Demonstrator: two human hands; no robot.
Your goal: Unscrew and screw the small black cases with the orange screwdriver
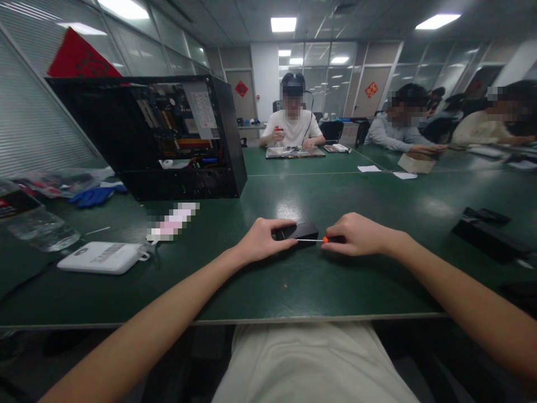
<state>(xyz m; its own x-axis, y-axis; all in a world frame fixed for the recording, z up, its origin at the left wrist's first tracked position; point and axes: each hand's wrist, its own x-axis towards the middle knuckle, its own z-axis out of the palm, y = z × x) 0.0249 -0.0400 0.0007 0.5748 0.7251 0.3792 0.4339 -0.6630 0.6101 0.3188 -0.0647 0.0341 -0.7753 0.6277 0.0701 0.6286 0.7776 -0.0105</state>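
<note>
On the green table (285, 296) lies a small black box-shaped part (305, 230); its exact kind does not show. My left hand (268, 239) grips its left end between thumb and fingers. In the closed fingers of my right hand (356, 234) is a screwdriver (325, 240) with an orange handle and a thin metal shaft. The shaft points left, lying across the near side of the black part, and its tip is close to my left thumb. Most of the handle is hidden inside my right fist.
An open computer case (226, 140) stands at the left back. Left of me are a white power bank (100, 257), a water bottle (37, 224) and blue gloves (92, 196). Black boxes (490, 238) lie at right. Across the table a person (291, 123) works on a flat panel (293, 151).
</note>
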